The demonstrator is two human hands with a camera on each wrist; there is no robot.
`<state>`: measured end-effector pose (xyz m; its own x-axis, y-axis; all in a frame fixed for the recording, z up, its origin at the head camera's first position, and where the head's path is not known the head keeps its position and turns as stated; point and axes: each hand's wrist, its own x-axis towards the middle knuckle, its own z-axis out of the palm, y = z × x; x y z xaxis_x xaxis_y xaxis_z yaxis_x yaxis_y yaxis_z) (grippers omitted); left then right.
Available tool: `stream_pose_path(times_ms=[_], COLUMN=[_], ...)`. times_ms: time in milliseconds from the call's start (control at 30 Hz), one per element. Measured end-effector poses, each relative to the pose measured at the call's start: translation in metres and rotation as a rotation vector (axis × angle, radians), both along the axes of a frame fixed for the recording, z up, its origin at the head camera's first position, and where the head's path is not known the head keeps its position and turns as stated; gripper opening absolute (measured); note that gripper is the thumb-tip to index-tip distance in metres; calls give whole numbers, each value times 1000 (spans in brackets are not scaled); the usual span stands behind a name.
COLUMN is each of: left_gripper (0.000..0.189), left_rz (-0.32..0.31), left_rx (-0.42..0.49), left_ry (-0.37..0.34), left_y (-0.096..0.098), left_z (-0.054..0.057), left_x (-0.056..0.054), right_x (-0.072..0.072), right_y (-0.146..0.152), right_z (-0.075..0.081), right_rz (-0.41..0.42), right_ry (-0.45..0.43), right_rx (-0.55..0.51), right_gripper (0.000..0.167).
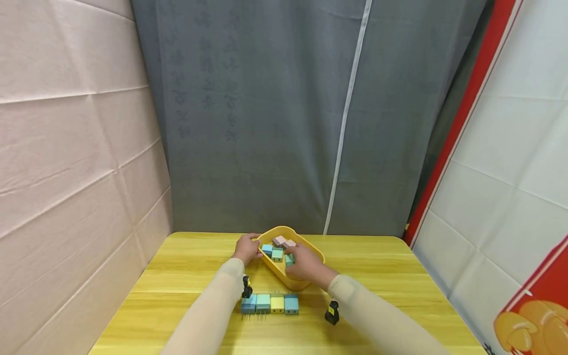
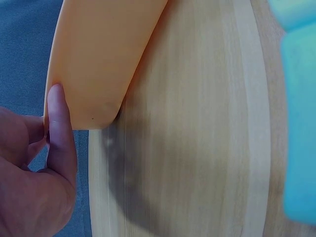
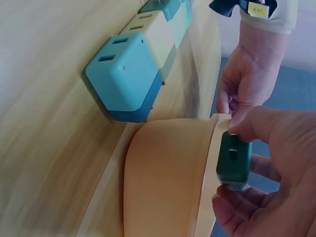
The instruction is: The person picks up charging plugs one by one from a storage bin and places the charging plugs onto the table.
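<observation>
My left hand (image 1: 246,248) pinches the rim of a yellow plastic bin (image 1: 315,250) at its left side, thumb against the wall in the left wrist view. At the bin's right side, my right hand (image 1: 306,262) holds a green charger-like block (image 3: 234,159) between thumb and fingers, over the rim. Inside the bin lie a blue block (image 1: 267,249), a light green block (image 1: 277,254) and pink blocks (image 1: 279,240). In front of the bin, several two-tone blocks stand in a row, among them a yellow block (image 1: 277,304) and a blue slotted block (image 3: 123,74); thin prongs stick out of some.
The wooden table (image 1: 364,276) spreads under the bin and the row. A grey curtain (image 1: 266,123) hangs behind its far edge. Pale cloth walls (image 1: 80,172) stand at both sides. Each wrist wears a small black camera (image 1: 332,313).
</observation>
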<state>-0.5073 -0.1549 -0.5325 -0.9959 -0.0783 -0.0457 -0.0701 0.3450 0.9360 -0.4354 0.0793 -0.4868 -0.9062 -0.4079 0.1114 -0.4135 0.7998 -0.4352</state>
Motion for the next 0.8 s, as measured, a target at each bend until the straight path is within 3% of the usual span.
stream_pose_path(times_ms=[200, 800], left_gripper=[40, 43], left_rz=[1, 1], left_rx=[8, 4], left_ry=[5, -15], left_y=[0, 0], left_z=[-2, 0], left_x=[-2, -3], right_x=[13, 50], right_y=[9, 35], right_z=[6, 12], right_rz=[24, 57], right_ry=[5, 27], right_rx=[-65, -130], right_gripper=[54, 44])
